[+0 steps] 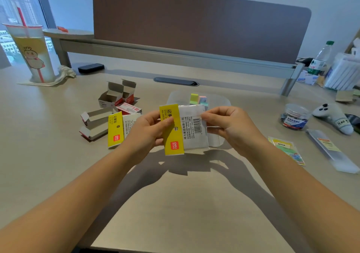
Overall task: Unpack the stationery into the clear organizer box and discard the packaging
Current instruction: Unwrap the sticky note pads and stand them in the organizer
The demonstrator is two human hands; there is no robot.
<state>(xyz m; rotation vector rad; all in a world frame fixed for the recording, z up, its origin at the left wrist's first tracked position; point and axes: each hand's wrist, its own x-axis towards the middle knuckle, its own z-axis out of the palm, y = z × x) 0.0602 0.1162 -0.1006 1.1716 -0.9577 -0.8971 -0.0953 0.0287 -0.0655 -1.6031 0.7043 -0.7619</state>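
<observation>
Both hands hold a sticky-note pack [191, 129] above the table [175, 204], just in front of the clear box [220, 101]. The left hand [148, 130] has its grip clamped on the pack's yellow header; the right hand [228, 126] pinches the pack's clear wrapper at its top edge. Pastel notes [198, 99] sit in the box at 12 o'clock. Empty cartons [115, 104] lie at 10 o'clock.
</observation>
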